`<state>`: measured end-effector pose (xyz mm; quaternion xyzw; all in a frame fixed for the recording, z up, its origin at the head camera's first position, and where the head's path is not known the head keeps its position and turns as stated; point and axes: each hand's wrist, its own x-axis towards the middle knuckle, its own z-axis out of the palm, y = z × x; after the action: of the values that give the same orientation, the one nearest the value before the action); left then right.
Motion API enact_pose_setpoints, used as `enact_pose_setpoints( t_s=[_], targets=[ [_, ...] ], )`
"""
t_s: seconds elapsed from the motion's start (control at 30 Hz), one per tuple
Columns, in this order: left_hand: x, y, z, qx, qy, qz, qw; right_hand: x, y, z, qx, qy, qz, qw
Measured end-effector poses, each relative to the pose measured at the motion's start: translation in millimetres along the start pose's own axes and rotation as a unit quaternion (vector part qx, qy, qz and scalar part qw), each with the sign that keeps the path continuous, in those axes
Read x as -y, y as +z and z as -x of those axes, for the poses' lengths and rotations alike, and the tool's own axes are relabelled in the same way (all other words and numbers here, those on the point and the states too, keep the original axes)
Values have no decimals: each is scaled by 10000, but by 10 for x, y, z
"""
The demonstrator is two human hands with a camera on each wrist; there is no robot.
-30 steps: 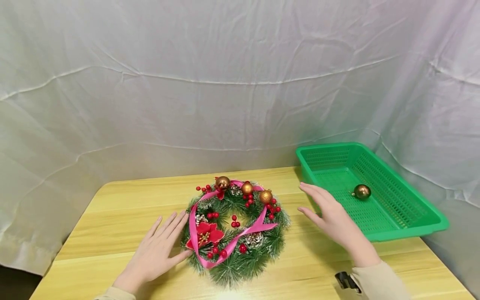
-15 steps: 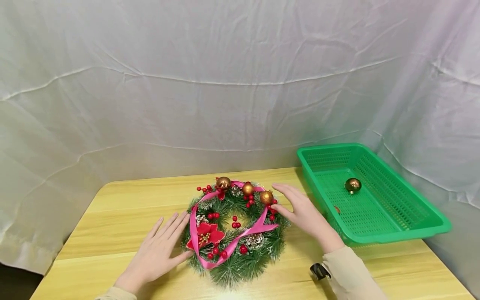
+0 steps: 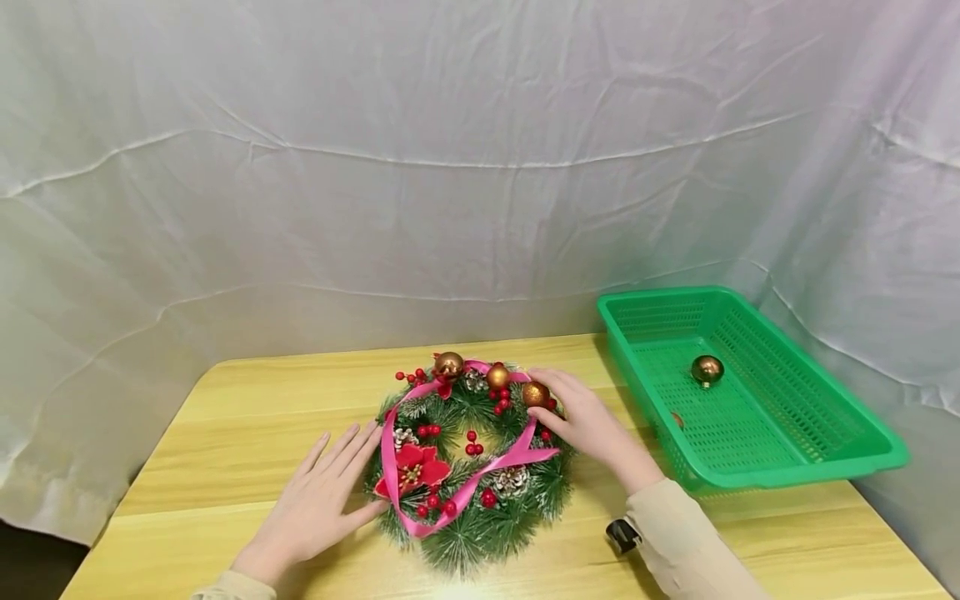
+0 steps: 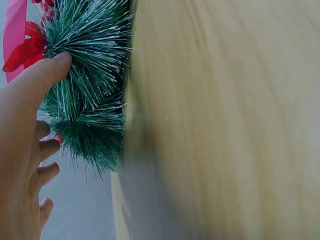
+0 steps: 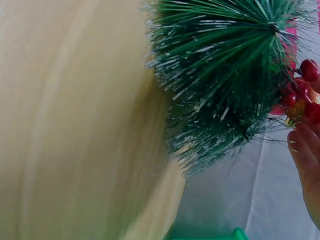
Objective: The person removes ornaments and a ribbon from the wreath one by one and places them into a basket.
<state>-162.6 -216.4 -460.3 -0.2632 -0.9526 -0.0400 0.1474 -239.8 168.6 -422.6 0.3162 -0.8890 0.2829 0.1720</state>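
On the table lies a green Christmas wreath [image 3: 517, 521] with frosted tips, pine cones, red berries and a red poinsettia [image 3: 412, 469]. A pink ribbon [image 3: 468, 492] loops over it. My left hand [image 3: 311, 504] touches the wreath's left edge with straight fingers; in the left wrist view its thumb rests on the green needles. At the wreath's upper right, my right hand [image 3: 588, 421] has thumb and fingers around a glittery gold bauble [image 3: 535, 394]. In the right wrist view, red berries [image 5: 300, 87] partly hide that bauble.
A green plastic basket [image 3: 810, 477] stands at the right of the table, with a shiny brown bauble [image 3: 707, 370] and a small reddish thing [image 3: 677, 420] inside. Two more baubles sit on the wreath's top. A pale curtain [image 3: 480, 208] hangs behind.
My right hand has moved left from beside the basket to the gold bauble on the wreath. The brown bauble in the basket has rolled slightly left. My left hand has stayed put.
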Motion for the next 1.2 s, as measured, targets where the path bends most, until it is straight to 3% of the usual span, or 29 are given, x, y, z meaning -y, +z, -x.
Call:
enact_pose_setpoints(
  t_s=[0.57, 1.2],
  targets=[
    [-6, -14, 17, -115, 12, 99, 9999, -11, 59, -20, -226, -209, 49, 9995],
    [-20, -7, 1, -9, -19, 69, 10000, 60, -201, 61, -779, -284, 306, 9961]
  ],
)
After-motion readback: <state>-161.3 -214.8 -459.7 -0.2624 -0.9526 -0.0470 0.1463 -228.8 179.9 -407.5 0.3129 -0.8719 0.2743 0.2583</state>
